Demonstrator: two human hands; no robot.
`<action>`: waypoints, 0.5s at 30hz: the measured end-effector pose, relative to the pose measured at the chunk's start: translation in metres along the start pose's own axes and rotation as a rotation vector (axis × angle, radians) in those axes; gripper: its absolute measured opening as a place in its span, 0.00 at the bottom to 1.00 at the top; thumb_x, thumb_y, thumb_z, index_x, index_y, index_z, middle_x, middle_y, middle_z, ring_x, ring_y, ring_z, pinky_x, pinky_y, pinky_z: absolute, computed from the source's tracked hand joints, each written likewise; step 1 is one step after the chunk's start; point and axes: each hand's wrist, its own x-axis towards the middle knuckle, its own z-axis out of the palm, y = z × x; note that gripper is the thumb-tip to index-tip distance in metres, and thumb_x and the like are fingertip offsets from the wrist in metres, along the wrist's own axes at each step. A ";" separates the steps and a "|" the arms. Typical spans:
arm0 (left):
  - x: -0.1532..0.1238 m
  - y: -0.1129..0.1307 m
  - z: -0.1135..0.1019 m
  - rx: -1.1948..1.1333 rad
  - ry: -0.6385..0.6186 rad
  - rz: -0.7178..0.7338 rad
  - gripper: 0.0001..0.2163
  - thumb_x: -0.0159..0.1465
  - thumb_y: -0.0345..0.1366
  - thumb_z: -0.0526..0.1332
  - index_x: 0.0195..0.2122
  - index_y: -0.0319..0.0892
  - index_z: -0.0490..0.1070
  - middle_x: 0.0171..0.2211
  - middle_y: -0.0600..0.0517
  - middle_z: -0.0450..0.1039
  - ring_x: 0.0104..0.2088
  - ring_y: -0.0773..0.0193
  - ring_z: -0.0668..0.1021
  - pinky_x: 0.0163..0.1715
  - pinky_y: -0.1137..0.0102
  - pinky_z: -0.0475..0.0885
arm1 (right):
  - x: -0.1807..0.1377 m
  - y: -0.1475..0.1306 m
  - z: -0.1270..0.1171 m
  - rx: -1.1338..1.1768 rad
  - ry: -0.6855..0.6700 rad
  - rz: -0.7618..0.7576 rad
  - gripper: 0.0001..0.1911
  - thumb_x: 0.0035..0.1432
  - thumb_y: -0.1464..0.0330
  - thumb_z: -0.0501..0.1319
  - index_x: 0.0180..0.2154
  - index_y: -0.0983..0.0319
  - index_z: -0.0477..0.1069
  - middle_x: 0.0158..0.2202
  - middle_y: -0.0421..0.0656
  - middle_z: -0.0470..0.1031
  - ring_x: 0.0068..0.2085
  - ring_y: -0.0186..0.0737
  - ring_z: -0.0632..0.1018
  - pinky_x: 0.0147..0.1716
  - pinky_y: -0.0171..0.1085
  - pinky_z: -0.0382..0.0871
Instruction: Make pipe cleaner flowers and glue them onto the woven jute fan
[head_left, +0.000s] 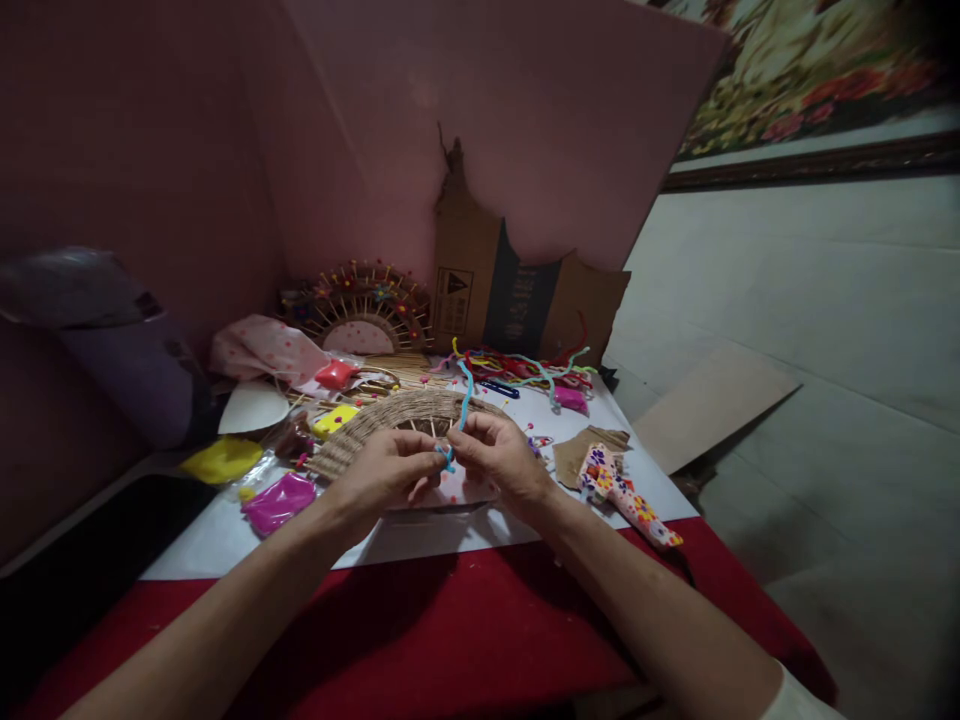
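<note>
Both hands pinch one blue pipe cleaner over the woven arch.

The left hand (pixel 386 470) and the right hand (pixel 499 462) meet fingertip to fingertip at the middle of the table, and both pinch the lower end of the blue pipe cleaner (pixel 465 400), where it curls into a small loop between them. From that pinch its long axis runs up and away from the person, leaning slightly right, with the free end standing above the woven arch (pixel 405 415). The arch lies flat on the white sheet (pixel 225 535) just beyond and under the knuckles. Neither hand is nearer; the right holds the stem side. A heap of spare pipe cleaners (pixel 525 368) lies well beyond, to the right.
</note>
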 end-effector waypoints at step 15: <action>-0.002 0.002 0.001 -0.057 0.050 -0.049 0.09 0.51 0.38 0.64 0.24 0.36 0.70 0.18 0.55 0.68 0.15 0.75 0.64 0.15 0.77 0.52 | -0.001 -0.004 0.003 0.002 0.092 -0.068 0.15 0.47 0.59 0.64 0.26 0.64 0.66 0.18 0.35 0.67 0.16 0.25 0.63 0.13 0.27 0.53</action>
